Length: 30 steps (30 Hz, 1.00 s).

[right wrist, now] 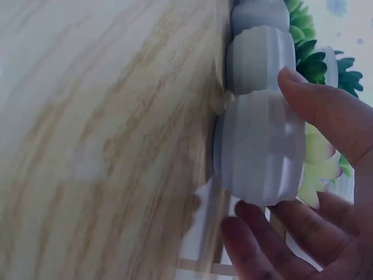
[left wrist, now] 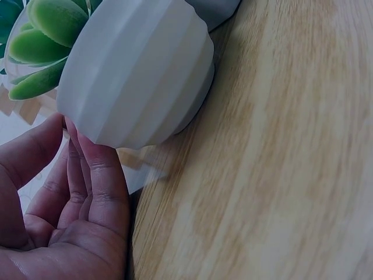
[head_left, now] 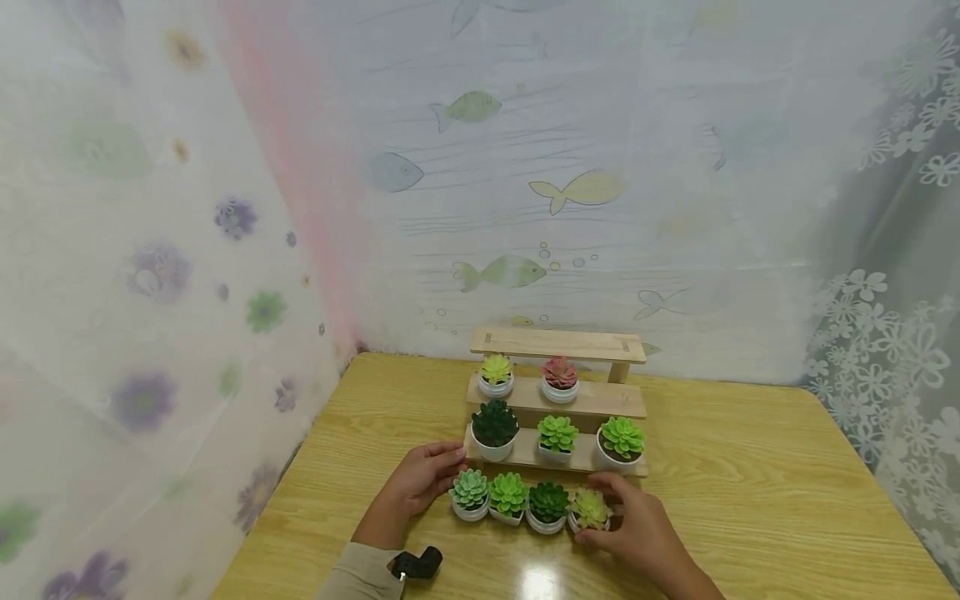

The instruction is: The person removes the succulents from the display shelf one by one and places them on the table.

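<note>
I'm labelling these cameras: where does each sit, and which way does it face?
Head: on the head, facing forward and down at a table and wooden stand; left hand and right hand show.
Left wrist: on that wrist, facing a ribbed white pot; left hand shows.
Right wrist: on that wrist, facing another white pot with a yellowish succulent; right hand shows.
Shared: head and right wrist both show the yellowish succulent and right hand.

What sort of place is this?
Probably a screened-off indoor corner: a fish-patterned sheet backs the wood-grain table, a flower-patterned sheet flanks it, and a tiered wooden stand holds potted succulents.
</note>
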### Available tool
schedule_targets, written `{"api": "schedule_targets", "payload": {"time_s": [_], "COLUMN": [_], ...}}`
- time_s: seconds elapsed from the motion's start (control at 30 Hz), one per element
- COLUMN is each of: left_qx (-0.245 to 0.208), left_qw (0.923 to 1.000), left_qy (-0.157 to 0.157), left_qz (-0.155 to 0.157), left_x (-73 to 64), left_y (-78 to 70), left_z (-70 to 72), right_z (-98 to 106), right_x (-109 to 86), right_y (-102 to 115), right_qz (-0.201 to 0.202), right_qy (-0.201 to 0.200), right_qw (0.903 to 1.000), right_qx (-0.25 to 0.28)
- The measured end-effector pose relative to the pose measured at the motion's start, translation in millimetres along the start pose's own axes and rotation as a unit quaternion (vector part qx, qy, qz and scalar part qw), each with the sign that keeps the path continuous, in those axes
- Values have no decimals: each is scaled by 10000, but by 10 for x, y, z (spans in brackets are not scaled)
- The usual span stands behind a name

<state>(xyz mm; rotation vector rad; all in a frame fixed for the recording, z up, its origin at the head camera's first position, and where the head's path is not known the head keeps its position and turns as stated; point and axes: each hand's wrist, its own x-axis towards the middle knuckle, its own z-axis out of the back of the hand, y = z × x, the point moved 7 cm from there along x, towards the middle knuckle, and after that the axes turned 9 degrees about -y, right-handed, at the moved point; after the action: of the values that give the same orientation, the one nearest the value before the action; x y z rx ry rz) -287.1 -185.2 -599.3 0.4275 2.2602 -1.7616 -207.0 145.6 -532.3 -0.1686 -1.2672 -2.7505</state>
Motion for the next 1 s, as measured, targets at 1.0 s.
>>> {"api": "schedule_targets", "payload": {"time_s": [1.0], "left_qx": [-10], "left_qw": [9999], "left_qy": [120], "left_qz": [-3], "left_x": [-31], "left_y": [-7], "left_z": [-19], "right_z": [403], "right_x": [45], "right_y": [577], "right_qz": [782], "right_qy": [-458], "right_qw": [9958], "right_qx": [109]}}
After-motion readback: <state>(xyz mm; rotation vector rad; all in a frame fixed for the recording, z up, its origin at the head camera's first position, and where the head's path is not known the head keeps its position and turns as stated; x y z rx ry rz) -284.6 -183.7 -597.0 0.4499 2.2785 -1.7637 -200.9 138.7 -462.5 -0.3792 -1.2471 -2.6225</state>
